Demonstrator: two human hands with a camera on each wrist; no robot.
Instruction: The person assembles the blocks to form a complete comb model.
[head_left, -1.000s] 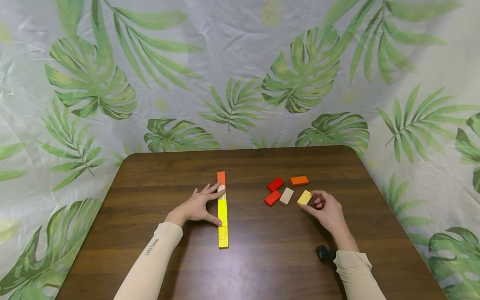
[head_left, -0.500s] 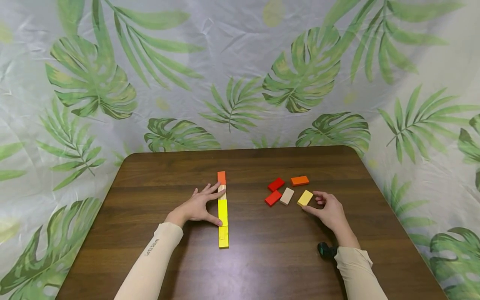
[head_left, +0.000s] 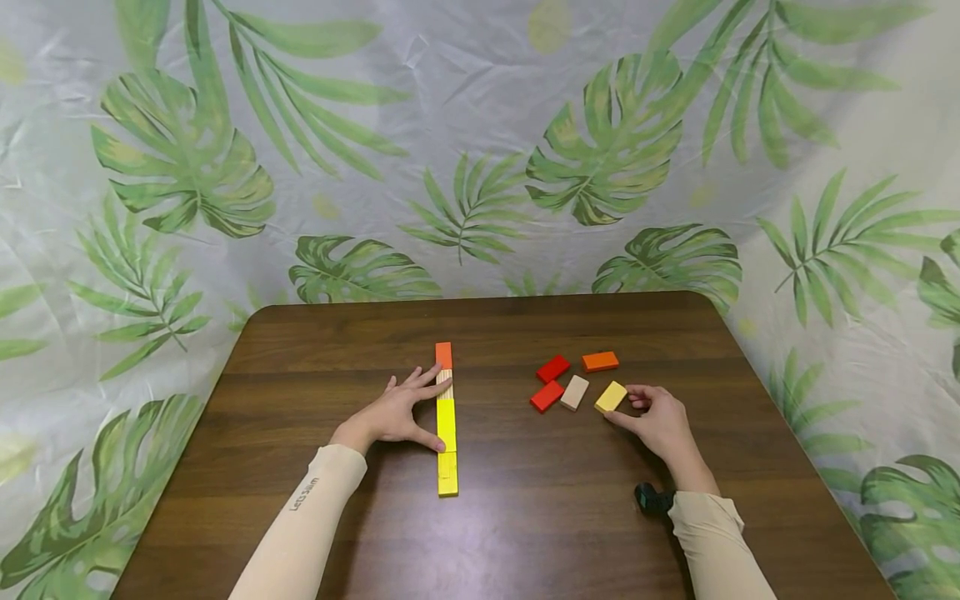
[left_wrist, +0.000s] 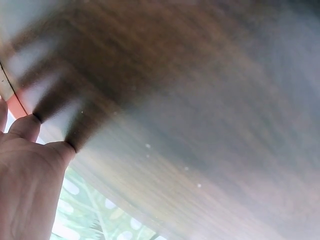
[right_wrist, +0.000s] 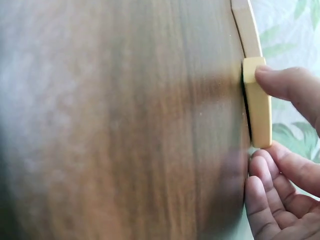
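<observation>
A straight row of blocks runs away from me left of centre: an orange block [head_left: 444, 356] at the far end, a pale striped section [head_left: 447, 390], then a bright yellow block [head_left: 446, 426] and a duller yellow block [head_left: 447, 475] nearest me. My left hand [head_left: 393, 414] lies spread against the row, fingertips on its far part and thumb at the yellow joint. On the right, my right hand [head_left: 656, 421] pinches a light yellow wooden block [right_wrist: 259, 107] between thumb and index finger. Its other fingers are curled near the tabletop in the right wrist view.
Loose blocks lie left of the right hand: two red blocks [head_left: 552, 369], a pale wood block [head_left: 574, 392] and an orange block [head_left: 600, 362]. The brown table [head_left: 525, 517] meets a leaf-print cloth [head_left: 480, 125] behind. A black wrist device [head_left: 652, 499] sits on the right wrist.
My right thumb and fingers shifted very slightly around the light yellow block, which has barely moved. The left hand and the row stay where they were.
</observation>
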